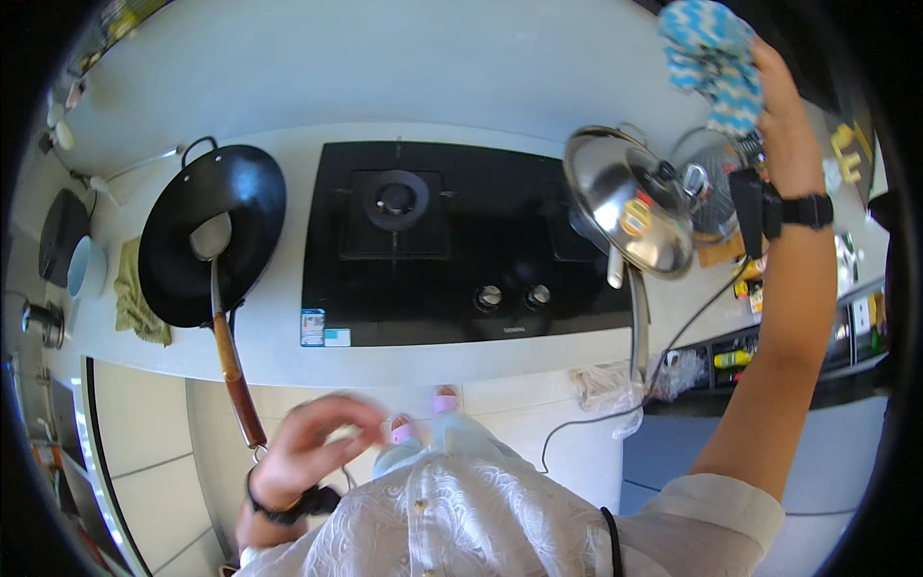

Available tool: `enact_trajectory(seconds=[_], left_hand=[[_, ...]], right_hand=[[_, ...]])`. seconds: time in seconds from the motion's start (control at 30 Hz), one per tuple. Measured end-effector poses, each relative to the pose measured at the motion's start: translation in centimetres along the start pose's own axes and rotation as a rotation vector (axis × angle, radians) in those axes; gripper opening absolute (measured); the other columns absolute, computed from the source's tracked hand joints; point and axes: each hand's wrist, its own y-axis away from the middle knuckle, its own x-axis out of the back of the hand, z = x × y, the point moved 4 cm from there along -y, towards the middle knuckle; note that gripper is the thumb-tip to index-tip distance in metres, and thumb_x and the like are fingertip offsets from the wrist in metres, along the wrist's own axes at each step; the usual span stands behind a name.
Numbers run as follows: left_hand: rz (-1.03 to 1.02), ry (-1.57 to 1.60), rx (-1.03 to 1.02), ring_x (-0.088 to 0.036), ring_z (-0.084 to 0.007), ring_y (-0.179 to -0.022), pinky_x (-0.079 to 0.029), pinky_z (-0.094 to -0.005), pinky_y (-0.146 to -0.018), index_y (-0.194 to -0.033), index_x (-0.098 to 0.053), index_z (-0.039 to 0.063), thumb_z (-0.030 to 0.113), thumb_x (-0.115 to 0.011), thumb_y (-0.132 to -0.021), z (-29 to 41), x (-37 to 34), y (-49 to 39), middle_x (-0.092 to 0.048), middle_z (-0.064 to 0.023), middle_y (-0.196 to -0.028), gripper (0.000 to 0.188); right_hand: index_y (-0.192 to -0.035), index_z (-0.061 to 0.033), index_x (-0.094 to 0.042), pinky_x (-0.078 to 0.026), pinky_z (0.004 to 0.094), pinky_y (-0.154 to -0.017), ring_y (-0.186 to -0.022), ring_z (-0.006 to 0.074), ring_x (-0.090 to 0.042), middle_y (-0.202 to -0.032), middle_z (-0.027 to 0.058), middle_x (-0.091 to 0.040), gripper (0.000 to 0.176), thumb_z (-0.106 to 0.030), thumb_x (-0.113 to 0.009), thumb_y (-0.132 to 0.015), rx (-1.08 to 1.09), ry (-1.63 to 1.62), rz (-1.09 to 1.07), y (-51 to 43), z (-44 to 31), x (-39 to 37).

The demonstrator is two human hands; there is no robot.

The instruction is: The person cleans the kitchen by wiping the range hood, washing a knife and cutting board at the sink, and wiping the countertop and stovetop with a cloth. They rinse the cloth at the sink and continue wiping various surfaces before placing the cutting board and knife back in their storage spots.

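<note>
My right hand (780,90) is raised at the top right, shut on a blue-and-white zigzag-patterned cloth (710,58) bunched against the dark surface there. In front of my body my left hand (321,440) hangs blurred, with its fingers curled apart and nothing in it. Nearest to it is the brown wooden handle (241,404) of a spatula, whose metal blade (212,236) lies in a black wok (245,187). Between the hands sits a black glass gas hob (461,238) with a bare burner (395,202) on its left side.
A shiny domed steel lid (627,195) covers a pan at the hob's right, its handle (639,324) jutting past the counter edge. A glass lid (710,180) stands behind. At left are a green cloth (137,296) and pale blue bowl (86,267). An open drawer (728,386) projects at right; a cable (692,317) hangs nearby.
</note>
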Motion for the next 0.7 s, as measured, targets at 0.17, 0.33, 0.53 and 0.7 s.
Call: enact_trajectory(seconds=[0.17,0.33,0.53,0.7], left_hand=[[-0.225,0.004,0.063,-0.062,-0.0177,-0.093,-0.05,-0.0293,-0.083,-0.117,-0.055,-0.001,0.022,-0.057,-0.094,-4.2,-7.3,-13.5,-0.063,-0.0105,-0.1,0.032],[-0.467,0.026,0.416,-0.06,-0.0219,-0.101,-0.049,-0.0352,-0.09,-0.121,-0.052,0.0,0.039,-0.054,-0.093,-11.4,-20.2,-20.9,-0.062,-0.0137,-0.109,0.048],[-0.227,0.709,0.664,-0.062,-0.0266,-0.094,-0.051,-0.0402,-0.083,-0.107,-0.057,0.001,0.017,-0.064,-0.086,-16.3,-28.9,-31.8,-0.062,-0.0137,-0.102,0.028],[-0.24,0.749,0.658,-0.047,-0.0099,-0.056,-0.042,-0.0262,-0.051,-0.085,-0.052,0.011,0.019,-0.063,-0.089,-16.4,-30.9,-33.9,-0.049,0.0019,-0.068,0.014]], right_hand=[[-0.13,-0.0086,-0.051,-0.049,0.0344,-0.091,-0.106,0.0185,-0.06,-0.119,0.0093,-0.06,0.042,-0.027,-0.048,-0.093,0.06,0.174,0.316,16.5,-3.5,2.2],[-0.121,-0.005,-0.054,-0.052,0.0285,-0.083,-0.095,0.0134,-0.063,-0.107,0.0055,-0.062,0.047,-0.035,-0.058,-0.086,-0.123,0.133,0.429,27.4,-0.5,4.3],[-0.097,-0.0019,-0.056,-0.048,0.0212,-0.072,-0.078,0.0089,-0.059,-0.087,0.0015,-0.06,0.018,-0.009,-0.05,-0.081,-0.177,-0.005,0.538,36.0,8.0,10.8],[-0.093,-0.0025,-0.056,-0.046,0.0211,-0.073,-0.078,0.0084,-0.057,-0.088,0.0025,-0.059,0.016,-0.003,-0.046,-0.08,-0.273,-0.085,0.746,40.6,14.9,16.2]])
